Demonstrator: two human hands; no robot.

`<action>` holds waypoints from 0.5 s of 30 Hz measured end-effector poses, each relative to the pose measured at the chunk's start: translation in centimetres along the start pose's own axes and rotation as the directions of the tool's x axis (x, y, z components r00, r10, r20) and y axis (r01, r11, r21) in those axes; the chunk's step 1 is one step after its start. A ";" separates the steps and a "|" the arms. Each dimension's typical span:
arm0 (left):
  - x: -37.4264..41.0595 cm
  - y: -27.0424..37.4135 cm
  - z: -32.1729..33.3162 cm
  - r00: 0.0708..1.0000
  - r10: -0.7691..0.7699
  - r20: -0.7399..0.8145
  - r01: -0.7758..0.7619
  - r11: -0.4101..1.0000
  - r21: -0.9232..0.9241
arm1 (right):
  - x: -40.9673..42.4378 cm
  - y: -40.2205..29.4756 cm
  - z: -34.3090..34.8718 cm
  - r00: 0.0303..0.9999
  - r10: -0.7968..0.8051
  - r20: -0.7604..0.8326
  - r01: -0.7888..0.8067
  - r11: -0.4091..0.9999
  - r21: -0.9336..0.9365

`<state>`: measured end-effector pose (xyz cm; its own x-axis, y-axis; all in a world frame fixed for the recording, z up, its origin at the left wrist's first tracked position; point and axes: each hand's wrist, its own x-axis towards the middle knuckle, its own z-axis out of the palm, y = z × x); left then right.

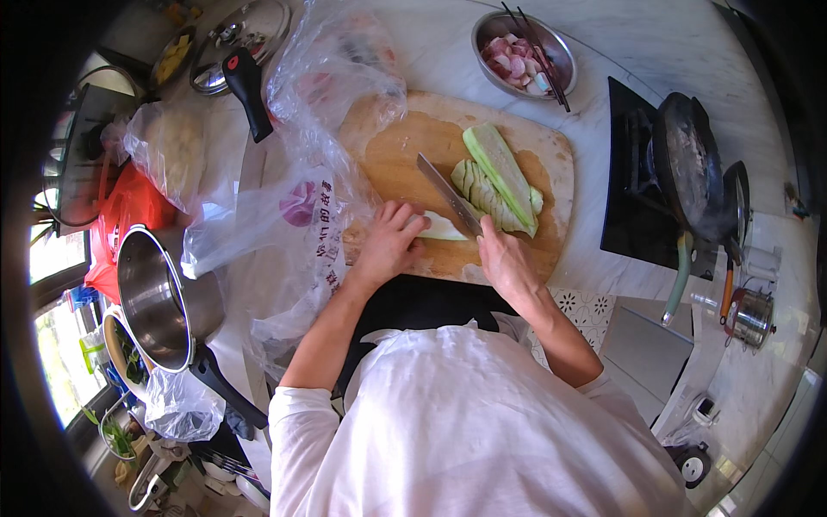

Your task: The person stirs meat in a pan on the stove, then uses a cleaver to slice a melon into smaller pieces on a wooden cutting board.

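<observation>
My left hand (389,242) presses a pale green piece of gourd-like vegetable (442,227) onto the wooden cutting board (404,152), with its fingers bent over the near end. A kitchen cleaver (450,194) is gripped by its handle in my right hand (507,258). Its blade slants up and to the left, close to the far end of that piece. Beyond the blade lies a fanned row of thin vegetable slices (488,194). Against these slices rests a longer peeled piece (496,158) with a pale cut face.
Clear plastic bags (284,220) overlap the board's left side. A steel bowl (565,58) holds cut meat (517,64) and chopsticks (539,55). A frying pan (691,168) sits on the black hob (627,174) at right. An open steel pot (152,297) stands at left, its handle (226,388) jutting out.
</observation>
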<state>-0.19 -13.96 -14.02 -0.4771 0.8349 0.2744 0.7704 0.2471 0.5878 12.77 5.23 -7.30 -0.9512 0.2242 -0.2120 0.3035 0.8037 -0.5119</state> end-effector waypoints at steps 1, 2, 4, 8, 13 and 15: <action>0.4 0.4 0.6 1.000 0.025 -0.011 -0.025 0.999 -0.020 | 0.0 -0.2 -0.2 1.000 -0.013 -0.007 0.013 1.000 -0.004; 0.7 0.9 1.0 0.999 0.049 -0.024 -0.050 0.998 -0.040 | 0.1 -0.1 0.0 1.000 -0.015 -0.010 0.016 1.000 0.001; 1.5 2.3 1.2 0.997 0.020 -0.080 -0.028 0.994 -0.109 | 0.1 0.5 0.5 1.000 -0.010 -0.020 0.010 1.000 0.008; 1.3 2.1 1.1 0.993 0.037 -0.115 -0.047 0.996 -0.078 | -0.3 0.7 0.6 1.000 -0.017 -0.009 0.017 1.000 -0.025; 1.6 1.5 1.0 0.994 0.052 -0.093 -0.059 0.996 -0.073 | -1.9 -2.9 -3.3 0.994 -0.077 0.073 0.084 0.992 -0.096; 1.7 1.6 1.0 0.993 0.047 -0.113 -0.056 0.995 -0.085 | -2.2 -2.7 -2.8 0.993 -0.021 0.120 0.037 0.990 -0.134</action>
<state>0.70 -11.65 -13.40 -0.4854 0.7848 0.3854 0.7572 0.1569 0.6341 13.86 4.14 -3.12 -0.9438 0.1398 -0.2996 0.2581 0.8778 -0.4035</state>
